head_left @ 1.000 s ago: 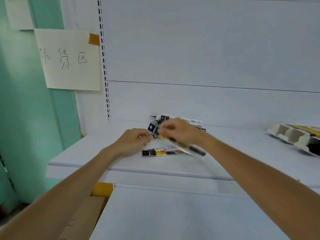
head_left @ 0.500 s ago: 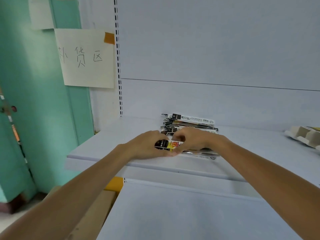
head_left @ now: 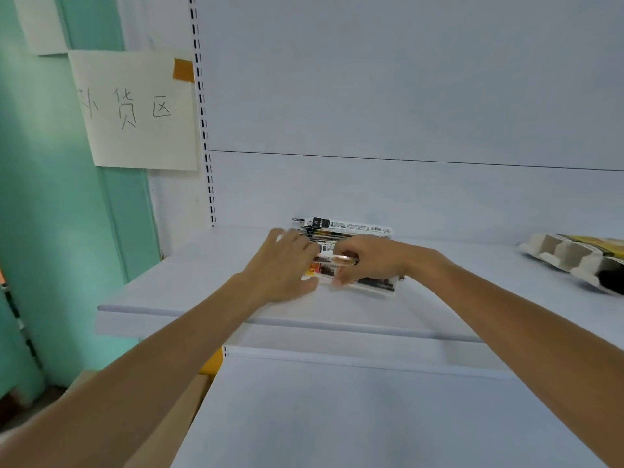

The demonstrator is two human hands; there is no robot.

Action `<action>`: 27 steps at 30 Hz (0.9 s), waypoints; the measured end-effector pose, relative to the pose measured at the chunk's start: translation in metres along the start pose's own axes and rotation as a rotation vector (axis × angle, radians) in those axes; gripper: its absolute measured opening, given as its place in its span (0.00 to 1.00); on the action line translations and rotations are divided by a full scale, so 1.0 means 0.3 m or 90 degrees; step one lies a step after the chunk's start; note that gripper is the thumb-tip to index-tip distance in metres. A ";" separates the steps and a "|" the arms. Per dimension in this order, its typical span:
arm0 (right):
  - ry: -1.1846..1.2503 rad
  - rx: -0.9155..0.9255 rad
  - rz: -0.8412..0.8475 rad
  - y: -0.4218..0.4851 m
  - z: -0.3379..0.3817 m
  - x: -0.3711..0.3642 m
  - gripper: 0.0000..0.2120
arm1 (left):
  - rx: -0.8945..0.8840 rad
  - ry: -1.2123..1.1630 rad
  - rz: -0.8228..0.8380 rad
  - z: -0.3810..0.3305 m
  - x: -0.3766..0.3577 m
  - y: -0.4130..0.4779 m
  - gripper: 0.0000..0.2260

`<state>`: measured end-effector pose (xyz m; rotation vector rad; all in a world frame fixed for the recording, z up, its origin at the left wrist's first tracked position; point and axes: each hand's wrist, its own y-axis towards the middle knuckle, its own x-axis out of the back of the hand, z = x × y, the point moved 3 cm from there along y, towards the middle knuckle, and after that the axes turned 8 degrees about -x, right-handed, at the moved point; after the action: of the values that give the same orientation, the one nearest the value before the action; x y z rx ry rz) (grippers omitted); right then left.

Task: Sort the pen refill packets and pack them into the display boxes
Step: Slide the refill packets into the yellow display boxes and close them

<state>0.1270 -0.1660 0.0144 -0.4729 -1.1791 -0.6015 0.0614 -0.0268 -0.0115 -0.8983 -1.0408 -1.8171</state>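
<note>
A pile of pen refill packets (head_left: pixel 349 228), long and narrow with black, white and yellow print, lies on the white shelf (head_left: pixel 209 288) near the back wall. My left hand (head_left: pixel 282 261) rests flat with straight fingers against the pile's left end. My right hand (head_left: pixel 366 261) curls over the front packets and pinches them from above. One packet's end (head_left: pixel 374 288) sticks out under my right wrist. A cardboard display box (head_left: pixel 570 256) with moulded compartments lies at the shelf's far right, partly cut off.
A paper sign with handwriting (head_left: pixel 135 109) is taped to the wall at the upper left. A green wall panel (head_left: pixel 50 197) stands left. A lower white shelf (head_left: pixel 337 417) juts toward me, with a brown carton (head_left: pixel 169 427) beside it.
My right hand has laid its packet down onto the pile and both hands have closed in on the stack. The camera has turned slightly left and nearer.
</note>
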 end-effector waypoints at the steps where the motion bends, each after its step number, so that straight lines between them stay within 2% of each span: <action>1: 0.008 0.001 -0.016 -0.008 -0.010 0.014 0.14 | 0.003 -0.028 -0.006 -0.007 0.008 0.010 0.14; 3: 0.043 -0.019 -0.059 -0.027 -0.045 0.044 0.13 | 0.027 -0.165 -0.001 -0.011 0.013 0.019 0.08; 6: 0.113 -0.054 -0.098 -0.062 -0.104 0.054 0.16 | 0.009 -0.340 0.009 -0.010 -0.020 0.025 0.08; 9: 0.179 -0.057 -0.119 -0.075 -0.143 0.011 0.17 | 0.006 -0.401 0.013 -0.011 -0.048 0.034 0.08; 12: 0.151 -0.052 -0.149 -0.077 -0.163 -0.013 0.13 | 0.050 -0.480 0.019 -0.001 -0.053 0.037 0.12; 19: -0.091 -0.007 -0.112 -0.084 -0.143 -0.035 0.16 | 0.000 -0.255 0.004 -0.042 -0.036 0.041 0.12; 23: -0.301 0.028 -0.195 -0.102 -0.130 -0.046 0.09 | -0.016 -0.144 -0.052 -0.056 -0.029 0.041 0.13; 27: -0.319 0.064 -0.326 -0.106 -0.148 -0.056 0.12 | -0.003 -0.146 -0.103 -0.072 -0.023 0.045 0.10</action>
<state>0.1331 -0.2147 -0.0147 -0.2355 -1.8260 -0.8861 0.0726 -0.0481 -0.0220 -1.0702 -1.2843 -1.8799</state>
